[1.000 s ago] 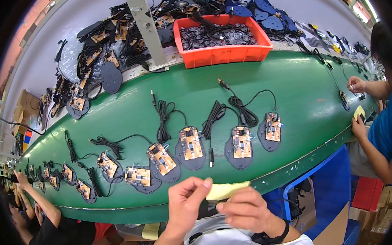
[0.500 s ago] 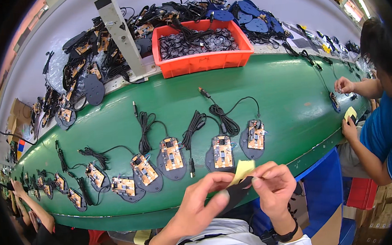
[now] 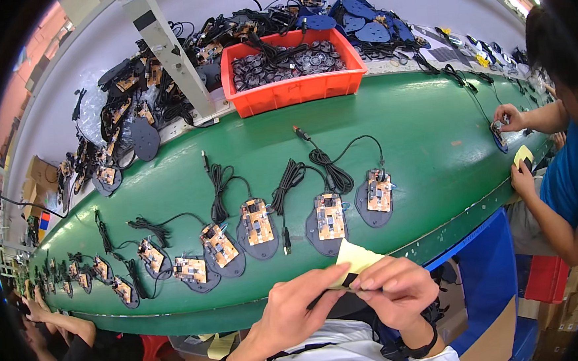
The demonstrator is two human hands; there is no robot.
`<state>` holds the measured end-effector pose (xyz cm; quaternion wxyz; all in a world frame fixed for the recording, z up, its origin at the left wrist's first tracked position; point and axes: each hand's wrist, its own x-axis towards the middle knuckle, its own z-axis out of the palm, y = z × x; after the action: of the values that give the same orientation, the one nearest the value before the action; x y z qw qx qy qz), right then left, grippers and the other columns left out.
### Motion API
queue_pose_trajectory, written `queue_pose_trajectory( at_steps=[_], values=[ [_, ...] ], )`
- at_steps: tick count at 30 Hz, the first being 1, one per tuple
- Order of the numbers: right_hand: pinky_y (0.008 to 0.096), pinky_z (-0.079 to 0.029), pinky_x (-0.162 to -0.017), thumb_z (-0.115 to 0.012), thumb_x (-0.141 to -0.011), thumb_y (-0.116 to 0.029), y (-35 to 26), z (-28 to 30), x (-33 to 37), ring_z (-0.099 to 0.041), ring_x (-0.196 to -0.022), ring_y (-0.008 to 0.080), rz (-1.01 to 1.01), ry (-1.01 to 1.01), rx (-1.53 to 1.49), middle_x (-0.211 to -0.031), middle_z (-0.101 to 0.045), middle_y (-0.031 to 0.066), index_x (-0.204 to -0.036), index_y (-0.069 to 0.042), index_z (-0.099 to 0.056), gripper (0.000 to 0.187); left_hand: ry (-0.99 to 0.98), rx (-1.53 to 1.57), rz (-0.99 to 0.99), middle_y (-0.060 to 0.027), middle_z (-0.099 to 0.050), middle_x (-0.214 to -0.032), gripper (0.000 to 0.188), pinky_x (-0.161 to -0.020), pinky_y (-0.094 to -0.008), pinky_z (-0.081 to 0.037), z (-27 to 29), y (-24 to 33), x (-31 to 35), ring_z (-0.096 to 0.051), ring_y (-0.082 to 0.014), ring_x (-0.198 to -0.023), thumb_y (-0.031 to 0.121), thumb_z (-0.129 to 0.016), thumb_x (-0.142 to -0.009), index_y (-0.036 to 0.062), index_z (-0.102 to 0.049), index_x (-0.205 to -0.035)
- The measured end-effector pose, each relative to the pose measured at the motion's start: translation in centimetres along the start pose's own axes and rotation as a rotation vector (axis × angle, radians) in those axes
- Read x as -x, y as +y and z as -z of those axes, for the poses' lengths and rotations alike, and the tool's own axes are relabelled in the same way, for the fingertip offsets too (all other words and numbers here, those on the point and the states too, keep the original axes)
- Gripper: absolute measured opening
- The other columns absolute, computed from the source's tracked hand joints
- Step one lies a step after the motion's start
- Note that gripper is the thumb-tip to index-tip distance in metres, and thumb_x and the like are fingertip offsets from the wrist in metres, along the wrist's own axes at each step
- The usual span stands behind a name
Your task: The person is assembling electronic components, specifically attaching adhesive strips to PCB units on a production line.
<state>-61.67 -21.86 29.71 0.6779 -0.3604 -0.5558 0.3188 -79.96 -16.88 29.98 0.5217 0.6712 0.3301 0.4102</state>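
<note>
In front of my body, just over the near edge of the belt, my left hand (image 3: 290,307) pinches a pale yellow paper sheet (image 3: 358,257) from the left. My right hand (image 3: 402,291) grips the same sheet from the right, fingers curled over its lower part. A black patch (image 3: 350,279) shows on the sheet between my fingertips; the rest is hidden. Closest beyond my hands lie computer mouse bases with tan circuit boards, one at the centre (image 3: 330,219), another to its right (image 3: 377,195) and one to its left (image 3: 258,225). Each trails a bundled black cable.
More mouse bases line the green belt (image 3: 418,133) toward the left. Behind it stands a red bin (image 3: 297,90) of small clear round parts, beside a metal post (image 3: 169,55) and heaped boards and cables. A co-worker (image 3: 570,183) sits at right; others are at left.
My hands have drawn together round the sheet and turned it; more yellow shows and less black. The view has shifted slightly. At right, the co-worker's hand is now down on a mouse base.
</note>
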Motion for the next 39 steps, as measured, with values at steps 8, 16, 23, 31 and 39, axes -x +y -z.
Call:
queue_pose_trajectory(
  at_steps=[8, 16, 23, 31, 39],
  values=[
    [0.0390, -0.062, -0.072, -0.075, -0.079, 0.018, -1.8, 1.7, -1.4, -0.073, -0.085, 0.0288, 0.171, 0.146, 0.025, -0.097, -0.070, 0.0158, -0.107, 0.001, -0.061, 0.036, -0.160, -0.034, -0.001, -0.0124, -0.077, -0.091, 0.019, -0.066, -0.0321, -0.059, 0.3, -1.6, -0.5, -0.074, -0.0236, -0.075, -0.002, -0.075, -0.085, -0.0017, -0.075, -0.104],
    [0.0256, -0.056, -0.081, -0.076, -0.087, 0.009, 4.3, 10.3, -6.0, -0.068, -0.090, 0.0123, -0.444, 0.244, 0.265, -0.099, -0.069, 0.0071, -0.115, 0.003, -0.061, 0.032, -0.331, 0.115, -0.172, -0.0100, -0.073, -0.089, 0.024, -0.073, -0.0350, -0.057, -3.8, -0.4, -3.3, -0.069, -0.0271, -0.090, -0.005, -0.078, -0.078, -0.0006, -0.076, -0.101],
    [0.0252, -0.057, -0.079, -0.075, -0.088, 0.009, 6.7, 11.0, -5.3, -0.068, -0.091, 0.0121, -0.559, 0.148, 0.218, -0.100, -0.071, 0.0097, -0.118, 0.006, -0.061, 0.033, -0.354, -0.196, -0.321, -0.0067, -0.072, -0.097, 0.023, -0.088, -0.0432, -0.051, -6.6, -4.2, -6.8, -0.059, -0.0300, -0.123, 0.002, -0.079, -0.080, 0.0040, -0.075, -0.103],
    [0.0265, -0.058, -0.079, -0.074, -0.088, 0.011, 7.0, 10.6, -5.3, -0.070, -0.091, 0.0133, -0.552, 0.129, 0.346, -0.098, -0.073, 0.0102, -0.117, 0.005, -0.061, 0.033, -0.463, -0.461, -0.421, -0.0054, -0.071, -0.099, 0.023, -0.101, -0.0504, -0.042, -6.3, -6.4, -7.5, -0.055, -0.0315, -0.130, 0.008, -0.074, -0.081, 0.0053, -0.073, -0.103],
    [0.0260, -0.058, -0.074, -0.077, -0.085, 0.007, 7.0, 10.1, -5.2, -0.071, -0.083, 0.0129, -0.480, 0.139, 0.471, -0.094, -0.074, 0.0100, -0.109, 0.005, -0.068, 0.025, -0.469, -0.483, -0.440, -0.0061, -0.072, -0.090, 0.016, -0.103, -0.0518, -0.042, -6.5, -6.5, -8.5, -0.056, -0.0319, -0.131, 0.007, -0.075, -0.080, 0.0054, -0.075, -0.096]
  ],
)
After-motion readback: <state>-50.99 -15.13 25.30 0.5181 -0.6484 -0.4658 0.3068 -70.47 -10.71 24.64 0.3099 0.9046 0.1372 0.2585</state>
